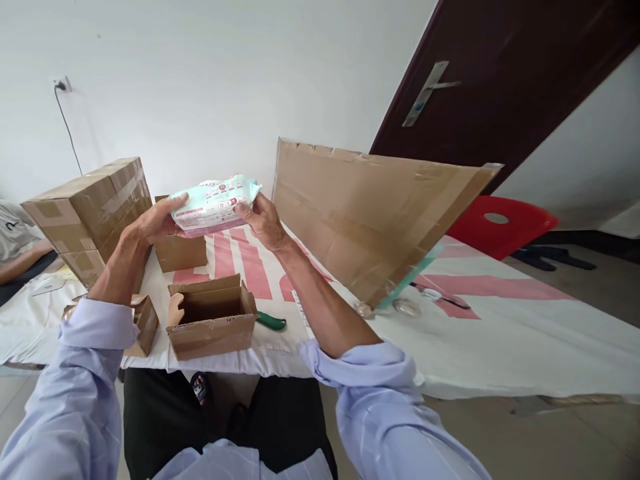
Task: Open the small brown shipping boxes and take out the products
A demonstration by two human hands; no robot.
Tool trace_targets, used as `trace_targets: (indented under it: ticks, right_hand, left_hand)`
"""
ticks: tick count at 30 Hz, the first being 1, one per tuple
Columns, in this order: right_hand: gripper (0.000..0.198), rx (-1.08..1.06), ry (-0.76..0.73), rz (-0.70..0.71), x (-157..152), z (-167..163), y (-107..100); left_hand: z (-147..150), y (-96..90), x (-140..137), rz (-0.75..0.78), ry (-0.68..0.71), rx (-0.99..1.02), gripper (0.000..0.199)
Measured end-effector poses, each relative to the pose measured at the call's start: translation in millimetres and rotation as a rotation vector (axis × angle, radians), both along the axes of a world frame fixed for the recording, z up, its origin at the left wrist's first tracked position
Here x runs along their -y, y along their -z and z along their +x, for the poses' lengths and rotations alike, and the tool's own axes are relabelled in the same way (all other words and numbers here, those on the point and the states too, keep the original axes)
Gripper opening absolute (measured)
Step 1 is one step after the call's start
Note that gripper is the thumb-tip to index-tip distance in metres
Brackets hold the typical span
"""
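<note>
Both hands hold a pale green and pink soft plastic pack in the air over the table, its printed side facing me. My left hand grips its left end, thumb on top. At the right end, my right hand has its thumb pressed on the printed face and fingers behind. Below the pack stands an open cardboard box, its inside dark. A green-handled tool lies against the box's right side. Behind, another small cardboard box is partly hidden by the pack.
Taped cartons are stacked at the left, with a small box nearer me. A large cardboard sheet leans upright at right. Beyond it are a red chair and tape rolls. Another person's arm rests far left.
</note>
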State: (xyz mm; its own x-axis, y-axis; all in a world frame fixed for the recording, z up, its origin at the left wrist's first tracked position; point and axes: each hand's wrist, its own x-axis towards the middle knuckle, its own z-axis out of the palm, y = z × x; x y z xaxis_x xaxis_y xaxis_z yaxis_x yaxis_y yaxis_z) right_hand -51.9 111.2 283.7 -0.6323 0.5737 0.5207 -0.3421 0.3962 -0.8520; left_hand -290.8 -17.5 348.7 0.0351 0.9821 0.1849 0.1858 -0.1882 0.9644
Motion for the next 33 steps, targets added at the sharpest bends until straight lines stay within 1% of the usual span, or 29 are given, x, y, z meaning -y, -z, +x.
trace_targets:
  ticks: [2,4,7,9,10,12,14,16,18,21,23,25,28,30,33]
  right_hand:
    - [0.102,-0.098,0.022,0.136,10.7,10.3,-6.4]
    - [0.095,-0.092,0.041,0.204,18.1,16.9,-8.9]
    - [0.086,0.007,0.063,0.223,20.4,18.8,-1.6]
    - [0.085,0.044,0.061,0.214,16.6,14.6,11.8]
    - [0.085,0.055,0.054,0.201,13.5,10.9,20.9]
    - [0.089,0.089,0.026,0.146,5.2,1.5,42.4]
    - [0.095,0.157,-0.001,0.069,-5.2,-8.7,65.3]
    - [0.098,0.24,-0.018,-0.014,-16.1,-16.5,86.0]
    - [0.091,0.301,-0.011,-0.098,-25.1,-18.9,102.6]
    - [0.068,0.335,-0.01,-0.193,-28.6,-9.2,121.2]
    - [0.064,0.344,-0.044,-0.218,-22.1,3.9,132.3]
    - [0.068,0.36,-0.078,-0.233,-9.5,18.0,142.9]
    - [0.075,0.422,-0.052,-0.262,13.7,33.7,153.2]
    - [0.068,0.468,-0.05,-0.293,26.9,38.6,153.1]
    - [0.05,0.496,-0.1,-0.318,39.0,40.4,143.5]
  left_hand:
    - [0.7,-9.9,8.4,-0.033,0.017,-0.03,0.074]
    - [-0.4,-16.4,13.6,-0.067,0.034,-0.068,0.078]
    - [-7.1,-17.4,15.5,-0.099,0.042,-0.142,0.08]
    - [-15.7,-9.5,12.5,-0.07,0.043,-0.196,0.079]
    - [-21.1,-2.3,9.5,-0.052,0.048,-0.225,0.08]
    - [-33.7,18.6,1.0,-0.028,0.063,-0.295,0.084]
    - [-47.8,46.8,-9.7,-0.029,0.058,-0.386,0.089]
    - [-61.7,79.0,-20.6,-0.024,-0.023,-0.52,0.094]
    - [-74.2,110.7,-30.0,-0.025,-0.125,-0.712,0.095]
    - [-87.9,150.8,-41.0,-0.074,-0.166,-0.845,0.093]
    - [-93.5,171.1,-47.2,-0.114,-0.18,-0.914,0.091]
    - [-97.3,186.5,-53.0,-0.155,-0.202,-1.0,0.09]
    - [-101.3,200.9,-59.9,-0.217,-0.227,-1.138,0.086]
    - [-102.4,205.2,-62.2,-0.268,-0.239,-1.235,0.081]
    - [-98.5,206.7,-63.1,-0.351,-0.257,-1.387,0.075]
